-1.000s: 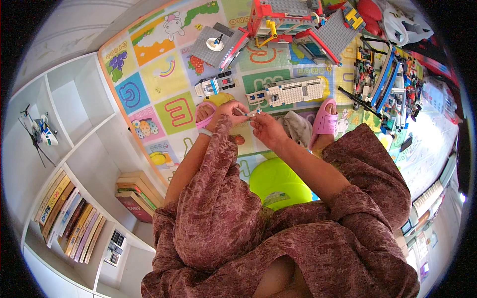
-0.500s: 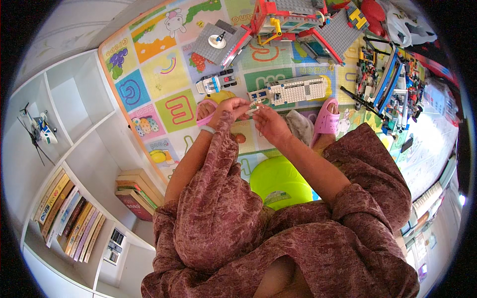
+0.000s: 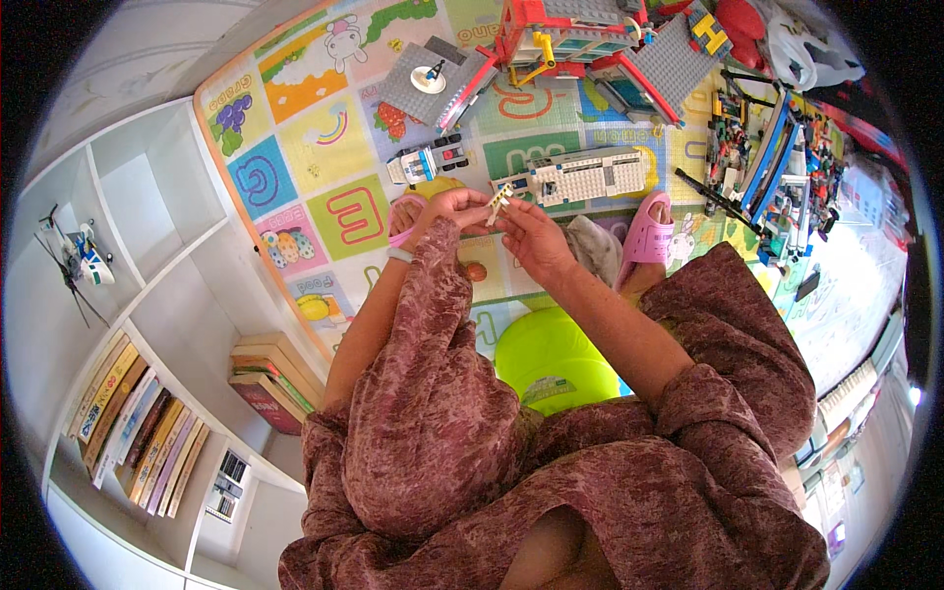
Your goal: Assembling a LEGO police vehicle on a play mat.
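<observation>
In front of my shins, both hands meet at a small white building-brick piece (image 3: pixel 500 204) with some yellowish tint. My left hand (image 3: pixel 459 212) pinches it from the left, and my right hand (image 3: pixel 537 242) grips it from the right. Fingertips cover part of it, so its exact shape cannot be made out. Just beyond my fingers, a long white brick-built vehicle body (image 3: pixel 590 177) with a dark blue end lies on the play mat (image 3: pixel 324 187). A small white-and-blue toy truck (image 3: pixel 426 161) stands to its left.
A red-and-grey brick building (image 3: pixel 570 39) stands at the far side with grey plates beside it. Loose bricks and dark frames (image 3: pixel 777 167) pile up at the right. A white bookshelf (image 3: pixel 167 285) lines the left. Beneath me is a lime-green stool (image 3: pixel 546 354); pink clogs (image 3: pixel 644 241) are on my feet.
The small white piece has turned upward and shows more clearly between my fingertips. My right hand has shifted slightly in toward the left one. Everything around has stayed in place.
</observation>
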`<state>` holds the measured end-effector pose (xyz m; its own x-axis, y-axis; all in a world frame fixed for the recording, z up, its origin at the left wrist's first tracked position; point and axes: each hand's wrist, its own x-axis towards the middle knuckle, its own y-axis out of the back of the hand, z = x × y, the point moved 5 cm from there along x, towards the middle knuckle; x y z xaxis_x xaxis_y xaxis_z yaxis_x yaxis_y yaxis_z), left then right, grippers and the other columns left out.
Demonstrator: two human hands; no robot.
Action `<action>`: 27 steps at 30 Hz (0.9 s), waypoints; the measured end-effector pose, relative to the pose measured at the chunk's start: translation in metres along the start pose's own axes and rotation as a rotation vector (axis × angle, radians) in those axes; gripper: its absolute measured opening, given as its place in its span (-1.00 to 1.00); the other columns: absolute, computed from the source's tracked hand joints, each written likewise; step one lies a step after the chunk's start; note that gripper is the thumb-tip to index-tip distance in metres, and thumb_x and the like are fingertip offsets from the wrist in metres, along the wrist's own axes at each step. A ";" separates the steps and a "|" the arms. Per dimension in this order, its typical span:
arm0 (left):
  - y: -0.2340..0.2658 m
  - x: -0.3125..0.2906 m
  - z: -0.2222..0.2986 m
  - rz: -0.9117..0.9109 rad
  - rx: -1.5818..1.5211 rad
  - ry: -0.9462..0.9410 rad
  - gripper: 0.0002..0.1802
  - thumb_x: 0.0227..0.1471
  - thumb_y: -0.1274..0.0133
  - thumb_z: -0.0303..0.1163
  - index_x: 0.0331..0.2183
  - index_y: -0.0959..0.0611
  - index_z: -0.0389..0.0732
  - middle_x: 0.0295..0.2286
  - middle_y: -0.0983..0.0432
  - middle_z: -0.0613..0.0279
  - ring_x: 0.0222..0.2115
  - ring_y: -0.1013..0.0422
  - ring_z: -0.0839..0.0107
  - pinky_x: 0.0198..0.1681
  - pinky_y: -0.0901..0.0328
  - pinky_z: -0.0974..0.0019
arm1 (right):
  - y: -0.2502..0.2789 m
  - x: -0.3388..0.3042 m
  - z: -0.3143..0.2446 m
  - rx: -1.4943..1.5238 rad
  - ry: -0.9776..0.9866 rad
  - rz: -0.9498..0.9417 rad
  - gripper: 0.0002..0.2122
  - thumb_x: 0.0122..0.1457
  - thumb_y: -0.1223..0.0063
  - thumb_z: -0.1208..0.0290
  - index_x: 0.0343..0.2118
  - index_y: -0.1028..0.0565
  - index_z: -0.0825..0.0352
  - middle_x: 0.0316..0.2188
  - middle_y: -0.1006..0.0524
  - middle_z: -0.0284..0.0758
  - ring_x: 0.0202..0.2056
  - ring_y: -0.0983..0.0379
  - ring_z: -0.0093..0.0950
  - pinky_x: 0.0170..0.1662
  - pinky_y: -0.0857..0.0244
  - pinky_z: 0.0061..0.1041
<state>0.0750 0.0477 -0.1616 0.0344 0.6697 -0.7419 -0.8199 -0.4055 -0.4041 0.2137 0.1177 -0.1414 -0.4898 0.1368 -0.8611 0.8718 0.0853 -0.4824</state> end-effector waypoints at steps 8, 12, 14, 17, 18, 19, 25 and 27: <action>-0.014 -0.014 0.028 0.001 -0.166 0.009 -0.69 0.08 -0.07 -0.46 -0.12 -0.49 -0.38 -0.20 -0.50 0.18 -0.22 -0.49 0.40 -0.12 -0.43 0.39 | -0.007 -0.003 -0.010 0.046 0.041 -0.060 -0.82 0.24 0.02 0.29 -0.15 -0.44 0.18 -0.25 -0.53 -0.46 -0.27 -0.44 -0.62 -0.31 -0.29 -0.63; -0.008 -0.012 0.023 0.006 -0.280 -0.041 -0.71 0.04 -0.10 -0.52 -0.15 -0.49 -0.34 -0.22 -0.49 0.19 -0.21 -0.47 0.41 -0.12 -0.44 0.36 | -0.009 -0.004 -0.013 0.024 0.019 -0.058 -0.80 0.25 0.04 0.30 -0.11 -0.44 0.19 -0.25 -0.52 -0.46 -0.26 -0.43 -0.62 -0.30 -0.29 -0.63; -0.009 -0.009 0.020 0.019 -0.232 -0.035 -0.73 0.04 -0.10 -0.51 -0.17 -0.49 -0.31 -0.23 -0.48 0.22 -0.21 -0.46 0.43 -0.09 -0.41 0.36 | -0.009 -0.003 -0.015 0.008 0.015 -0.124 -0.78 0.24 0.04 0.34 -0.07 -0.44 0.20 -0.25 -0.51 -0.47 -0.26 -0.42 -0.63 -0.30 -0.29 -0.63; -0.007 -0.006 0.013 0.054 -0.189 -0.046 -0.74 0.01 -0.13 -0.52 -0.21 -0.49 -0.30 -0.27 -0.48 0.23 -0.25 -0.47 0.45 -0.12 -0.42 0.36 | -0.014 -0.005 -0.015 -0.015 0.005 -0.093 -0.81 0.23 0.02 0.41 -0.10 -0.45 0.21 -0.35 -0.51 -0.54 -0.35 -0.40 -0.69 -0.30 -0.27 -0.65; -0.005 -0.004 0.011 0.069 -0.193 -0.065 -0.74 -0.02 -0.16 -0.54 -0.24 -0.50 -0.31 -0.31 -0.50 0.21 -0.29 -0.48 0.46 -0.17 -0.45 0.36 | -0.014 -0.005 -0.014 -0.015 0.005 -0.094 -0.81 0.23 0.02 0.41 -0.10 -0.45 0.21 -0.35 -0.51 -0.54 -0.35 -0.40 -0.69 -0.30 -0.27 -0.65; -0.003 -0.002 0.009 0.070 -0.193 -0.066 -0.74 -0.02 -0.16 -0.54 -0.24 -0.50 -0.31 -0.31 -0.50 0.21 -0.29 -0.48 0.46 -0.17 -0.45 0.36 | -0.013 -0.004 -0.015 -0.081 0.023 -0.076 -0.79 0.21 0.00 0.42 -0.09 -0.45 0.22 -0.32 -0.50 -0.51 -0.32 -0.40 -0.66 -0.29 -0.29 -0.64; -0.001 -0.001 0.012 0.034 -0.128 -0.091 -0.74 -0.01 -0.18 -0.48 -0.27 -0.50 -0.35 -0.37 -0.52 0.19 -0.36 -0.51 0.42 -0.23 -0.47 0.34 | -0.009 -0.004 -0.021 -0.251 0.107 -0.056 -0.80 0.18 -0.05 0.42 -0.13 -0.46 0.24 -0.31 -0.48 -0.47 -0.31 -0.39 -0.64 -0.25 -0.31 -0.62; -0.003 -0.004 0.016 0.006 -0.227 -0.061 -0.74 0.00 -0.18 -0.45 -0.28 -0.50 -0.37 -0.37 -0.52 0.17 -0.37 -0.52 0.37 -0.26 -0.47 0.34 | -0.008 -0.005 -0.025 -0.253 0.117 -0.038 -0.81 0.17 -0.06 0.42 -0.15 -0.47 0.24 -0.31 -0.48 -0.46 -0.32 -0.39 -0.64 -0.25 -0.31 -0.62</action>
<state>0.0680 0.0560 -0.1488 -0.0108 0.7004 -0.7137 -0.6701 -0.5348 -0.5147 0.2093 0.1410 -0.1293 -0.5321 0.2408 -0.8117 0.8306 0.3344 -0.4453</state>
